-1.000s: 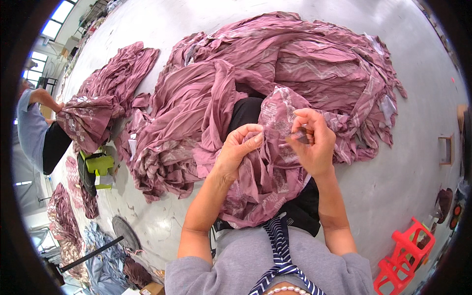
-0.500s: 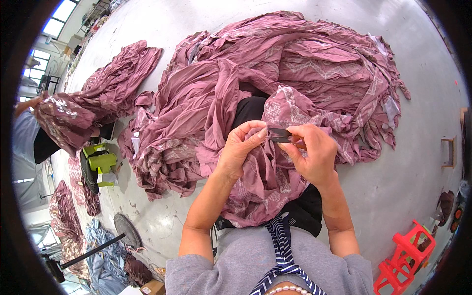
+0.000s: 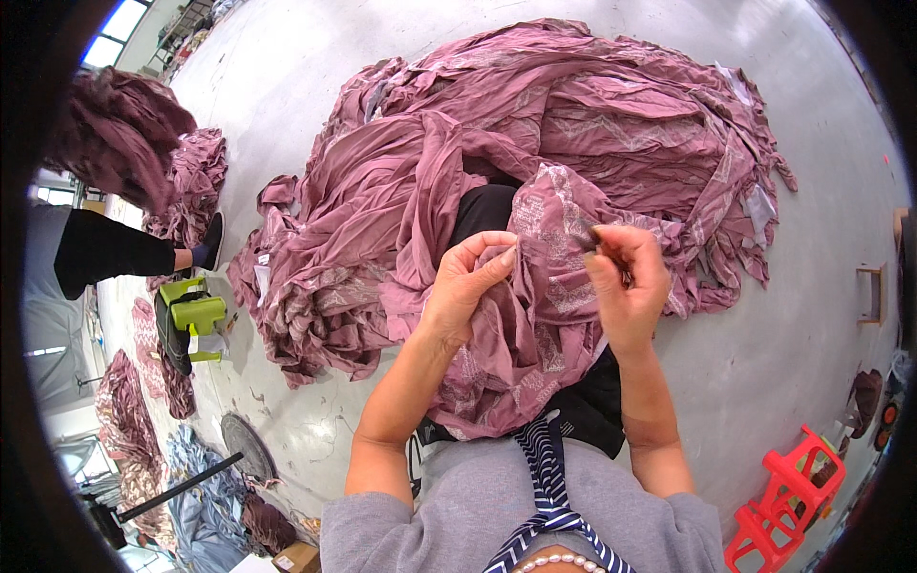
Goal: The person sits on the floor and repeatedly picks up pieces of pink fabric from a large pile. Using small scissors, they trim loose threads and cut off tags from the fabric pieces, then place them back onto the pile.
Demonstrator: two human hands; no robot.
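Note:
My left hand (image 3: pixel 466 291) is closed in a pinch on an edge of mauve fabric (image 3: pixel 497 372) with a pale printed pattern, which drapes over my lap. My right hand (image 3: pixel 629 286) is closed around small black thread snips (image 3: pixel 591 237), mostly hidden by the fingers, held up to the right of the left hand and apart from it. Beyond both hands, the same fabric spreads into a big crumpled heap (image 3: pixel 611 105) on the floor, with several white labels showing along its sides.
At the left a person's leg (image 3: pixel 115 248) stands beside a green stool (image 3: pixel 196 313), with more mauve cloth (image 3: pixel 124 134) lifted above. Blue-grey cloth (image 3: pixel 205 497) lies at lower left near a black pole (image 3: pixel 181 487). A red plastic stool (image 3: pixel 788 497) is at lower right.
My right hand has drawn the snips away to the right, off the fabric edge by my left hand. The person at the left has moved, raising their cloth.

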